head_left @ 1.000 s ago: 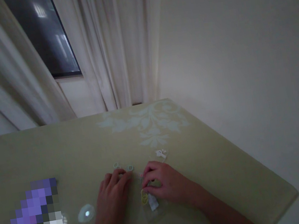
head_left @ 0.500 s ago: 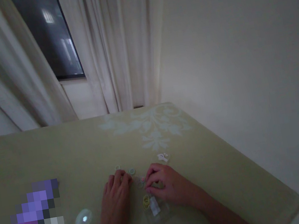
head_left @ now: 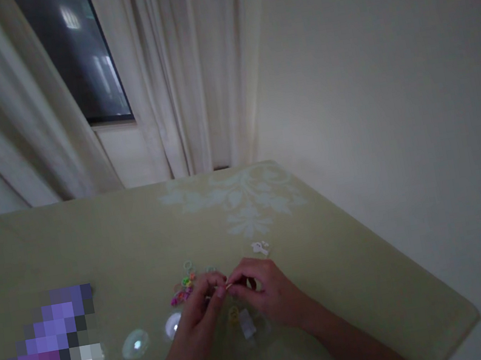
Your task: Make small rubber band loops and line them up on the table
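In the head view my left hand (head_left: 207,299) and my right hand (head_left: 263,290) meet over the table, fingertips pinched together. Between them is a small pinkish band (head_left: 227,286), mostly covered by the fingers and too small to make out fully. Left of my left hand lies a cluster of small bright pieces (head_left: 185,290) in pink, green, yellow and orange. A pale ring-shaped band (head_left: 188,265) sits just behind it, and another pale ring (head_left: 210,269) is partly hidden behind my fingers. Below my hands rests a clear bag (head_left: 260,336) with yellow bands (head_left: 233,314) and a white label (head_left: 247,324).
Small white pieces (head_left: 260,247) lie beyond my right hand. Two round glare spots, one at the left (head_left: 136,344), shine on the green tablecloth (head_left: 95,247). A blurred-out purple object (head_left: 39,355) lies at the left. Curtains (head_left: 186,78) and a wall stand behind.
My left hand has moved right and its fingertips now meet those of my right hand at the small band. The colourful cluster it covered is now uncovered.
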A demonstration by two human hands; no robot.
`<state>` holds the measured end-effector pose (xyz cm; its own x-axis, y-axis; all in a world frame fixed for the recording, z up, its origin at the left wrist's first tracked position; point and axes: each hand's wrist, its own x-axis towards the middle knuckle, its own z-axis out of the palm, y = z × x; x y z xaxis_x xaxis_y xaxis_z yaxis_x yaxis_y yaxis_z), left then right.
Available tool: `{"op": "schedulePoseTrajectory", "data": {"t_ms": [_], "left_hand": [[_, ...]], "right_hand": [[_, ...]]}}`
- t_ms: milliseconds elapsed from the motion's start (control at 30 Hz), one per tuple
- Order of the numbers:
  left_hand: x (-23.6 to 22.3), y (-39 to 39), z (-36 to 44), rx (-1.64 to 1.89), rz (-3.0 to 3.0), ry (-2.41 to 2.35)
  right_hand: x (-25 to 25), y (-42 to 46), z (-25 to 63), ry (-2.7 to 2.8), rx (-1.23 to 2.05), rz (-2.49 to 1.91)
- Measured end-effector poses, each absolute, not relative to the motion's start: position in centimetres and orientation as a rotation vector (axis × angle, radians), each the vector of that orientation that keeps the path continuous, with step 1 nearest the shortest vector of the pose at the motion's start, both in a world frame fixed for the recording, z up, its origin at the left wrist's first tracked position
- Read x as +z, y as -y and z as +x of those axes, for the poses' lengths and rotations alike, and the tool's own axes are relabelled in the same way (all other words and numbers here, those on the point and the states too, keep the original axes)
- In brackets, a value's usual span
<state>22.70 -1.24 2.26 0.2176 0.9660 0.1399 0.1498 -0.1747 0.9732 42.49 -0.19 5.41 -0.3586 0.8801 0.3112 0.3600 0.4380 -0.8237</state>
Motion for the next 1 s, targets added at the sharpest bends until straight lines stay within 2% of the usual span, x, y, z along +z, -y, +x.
{"op": "schedulePoseTrajectory", "data": {"t_ms": [233, 333, 467, 667, 833, 1000], "left_hand": [[2.6, -1.4, 18.4, 1.233, 1.244, -1.589], [2.1, -2.0, 17.3, 1.145, 1.501, -1.711], [1.3, -1.7, 17.5, 0.963, 2.054, -1.681], [0.9, -1.2, 17.8, 0.738, 2.362, -1.773], [0.1, -1.3, 18.0, 0.762, 2.365, -1.765], [0.3, -1.8, 17.8, 0.903, 2.170, -1.554]], "right_hand": [[5.3, -0.6, 43.4, 2.001, 0.777, -1.077], [4.8, -0.7, 43.5, 2.012, 0.807, -1.034], [4.5, -0.7, 43.5, 2.003, 0.808, -0.993], [4.9, -0.6, 43.5, 2.046, 0.797, -1.027], [5.4, -0.4, 43.7, 2.099, 0.842, -1.084], [5.6, -0.2, 43.9, 2.209, 0.929, -1.075]]}}
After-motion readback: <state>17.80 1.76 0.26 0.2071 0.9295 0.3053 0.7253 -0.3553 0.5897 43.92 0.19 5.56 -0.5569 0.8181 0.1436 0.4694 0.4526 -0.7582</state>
